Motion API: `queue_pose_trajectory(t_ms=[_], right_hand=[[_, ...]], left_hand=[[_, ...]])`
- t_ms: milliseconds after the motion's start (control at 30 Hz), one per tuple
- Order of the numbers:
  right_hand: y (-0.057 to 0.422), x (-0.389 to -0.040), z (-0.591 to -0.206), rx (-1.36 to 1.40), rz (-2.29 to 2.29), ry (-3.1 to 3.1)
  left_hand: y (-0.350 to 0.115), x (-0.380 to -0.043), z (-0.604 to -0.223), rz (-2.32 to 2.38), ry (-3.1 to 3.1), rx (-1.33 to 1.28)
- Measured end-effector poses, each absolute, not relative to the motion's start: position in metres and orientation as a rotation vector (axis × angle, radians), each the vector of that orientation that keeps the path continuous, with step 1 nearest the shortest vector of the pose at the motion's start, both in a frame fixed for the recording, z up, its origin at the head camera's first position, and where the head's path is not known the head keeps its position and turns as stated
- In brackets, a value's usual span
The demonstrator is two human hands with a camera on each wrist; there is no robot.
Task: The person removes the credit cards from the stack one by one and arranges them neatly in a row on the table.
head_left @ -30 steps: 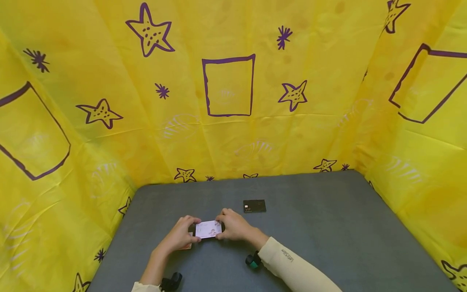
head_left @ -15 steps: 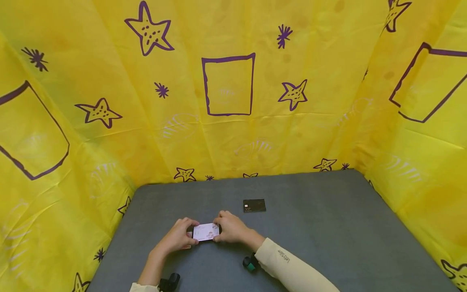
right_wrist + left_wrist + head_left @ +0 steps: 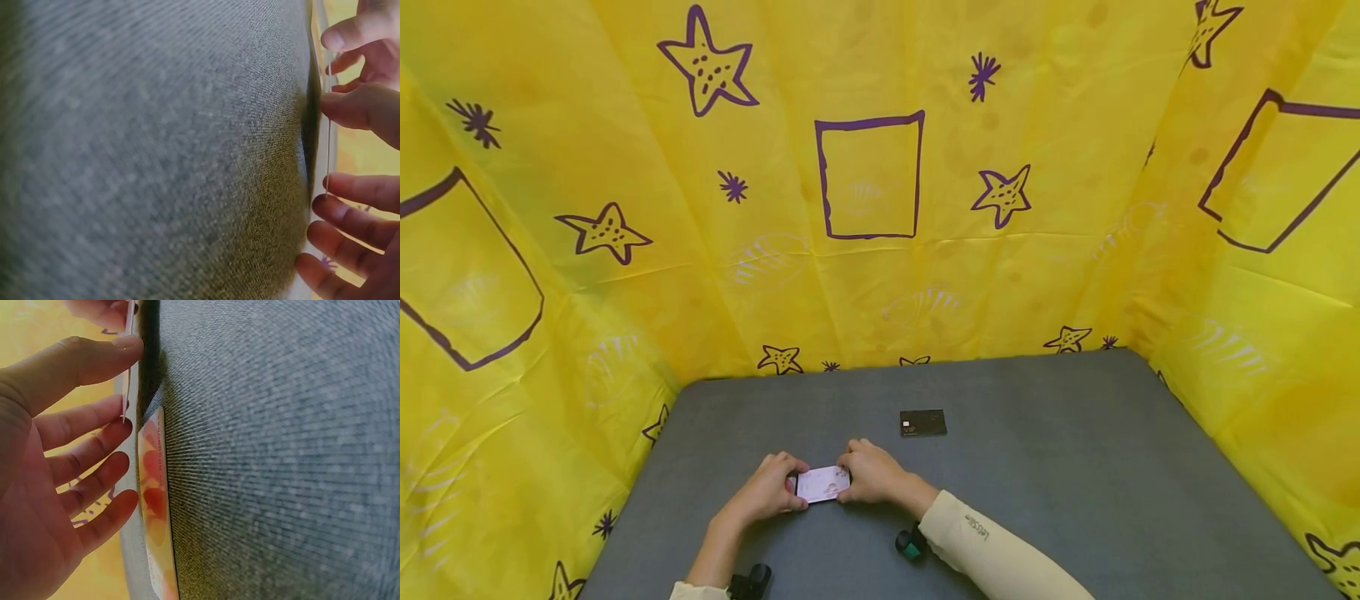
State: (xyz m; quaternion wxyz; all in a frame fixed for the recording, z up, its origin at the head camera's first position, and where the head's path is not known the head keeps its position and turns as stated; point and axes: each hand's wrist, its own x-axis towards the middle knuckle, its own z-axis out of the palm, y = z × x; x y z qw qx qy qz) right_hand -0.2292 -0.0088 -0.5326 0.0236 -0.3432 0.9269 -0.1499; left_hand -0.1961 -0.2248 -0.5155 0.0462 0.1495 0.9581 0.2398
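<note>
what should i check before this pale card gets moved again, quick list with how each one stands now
1. Left hand pinching one end of the pale card: ok.
2. Right hand pinching the opposite end: ok.
3. Printed side facing up: ok.
4. Black card clear of both hands: ok, lying apart on the table.
5. Left hand clear of the red-and-yellow card: cannot tell, they overlap in view.
6. Underside of the pale card: cannot tell, hidden.

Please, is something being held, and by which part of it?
A pale card: the left hand pinches its left end, the right hand its right end.
</note>
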Motion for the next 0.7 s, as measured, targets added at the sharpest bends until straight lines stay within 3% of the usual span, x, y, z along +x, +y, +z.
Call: queue_pose_trajectory(t_ms=[700], right_hand=[[-0.0187,-0.2227,-0.5284,-1.063,-0.329,2.912]], left_hand=[[-0.2267,-0.1943,-0.5184,0.637,2.945,0.474]])
